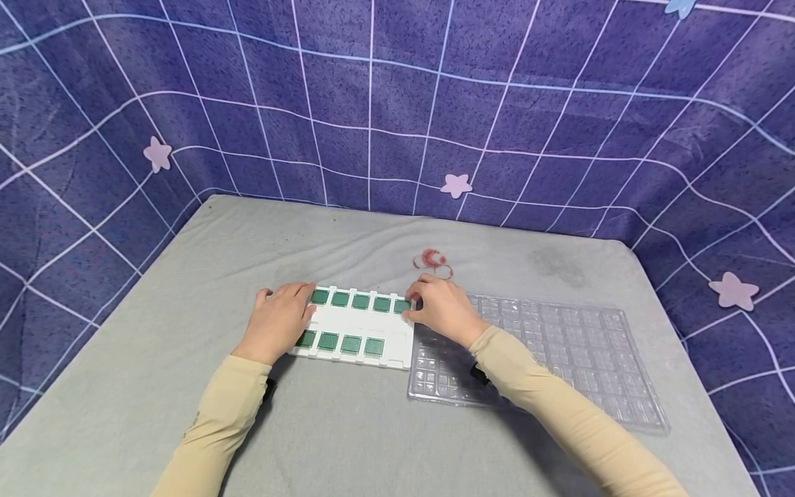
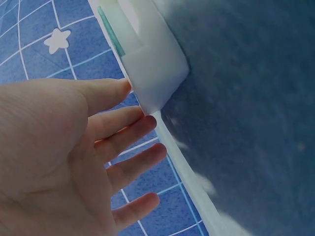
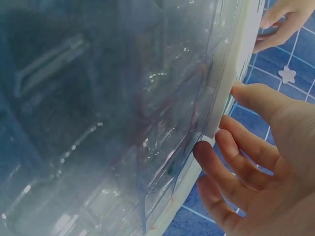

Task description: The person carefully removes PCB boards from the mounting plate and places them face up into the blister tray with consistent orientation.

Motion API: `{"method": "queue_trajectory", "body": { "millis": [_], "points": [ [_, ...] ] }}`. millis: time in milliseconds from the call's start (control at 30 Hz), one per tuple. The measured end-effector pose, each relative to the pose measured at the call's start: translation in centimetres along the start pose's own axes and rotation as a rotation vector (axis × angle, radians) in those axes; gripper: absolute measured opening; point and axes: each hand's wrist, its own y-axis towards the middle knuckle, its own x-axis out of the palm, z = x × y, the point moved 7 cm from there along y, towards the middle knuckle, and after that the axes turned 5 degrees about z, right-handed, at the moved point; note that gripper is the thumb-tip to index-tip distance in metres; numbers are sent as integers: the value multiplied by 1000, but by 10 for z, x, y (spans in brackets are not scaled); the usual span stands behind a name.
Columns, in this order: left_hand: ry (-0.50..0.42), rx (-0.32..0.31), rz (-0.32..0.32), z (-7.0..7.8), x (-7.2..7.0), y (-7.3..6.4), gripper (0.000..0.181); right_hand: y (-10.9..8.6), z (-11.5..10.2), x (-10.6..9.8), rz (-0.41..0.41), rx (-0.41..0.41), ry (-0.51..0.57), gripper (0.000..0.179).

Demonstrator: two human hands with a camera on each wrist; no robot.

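A long white tray (image 1: 360, 323) lies on the grey cloth with two rows of small square green chips (image 1: 350, 344), each in its own recess. My left hand (image 1: 278, 320) holds the tray's left end, thumb and index fingertip at its edge; the other fingers stretch out loosely in the left wrist view. At the tray's far right corner, my right hand (image 1: 446, 307) pinches a green chip (image 1: 401, 306) between thumb and index finger, over the last recess of the far row. In the right wrist view only a thin green sliver shows between those fingertips.
A clear plastic tray (image 1: 584, 345) with many square pockets lies right of the white tray, partly under my right forearm. A red stain (image 1: 433, 258) marks the cloth (image 1: 335, 428) beyond my right hand. A purple gridded curtain (image 1: 397, 103) surrounds the table's back and sides.
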Motion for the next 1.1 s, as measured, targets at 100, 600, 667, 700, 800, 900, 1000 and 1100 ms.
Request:
{"method": "queue_trajectory", "body": {
  "millis": [100,600,667,700,800,900,1000,1100],
  "points": [
    [-3,0,1,0,0,0,45,0,1,0,2,2,-3,33],
    [4,0,-12,0,2,0,45,1,0,-2,27,-10,5,32],
    [5,-1,-12,0,2,1,45,0,0,-2,29,-14,6,32],
    [5,-1,-13,0,2,1,45,0,0,-3,29,-16,7,32],
    [4,0,-16,0,2,1,46,1,0,-2,24,-17,13,32],
    [3,2,-18,0,1,1,46,1,1,-1,23,-13,23,31],
    [4,7,-17,0,1,1,46,1,2,-1,25,-6,40,31],
    [1,15,-17,1,1,1,46,1,3,-3,31,-4,52,31]
  ]
}}
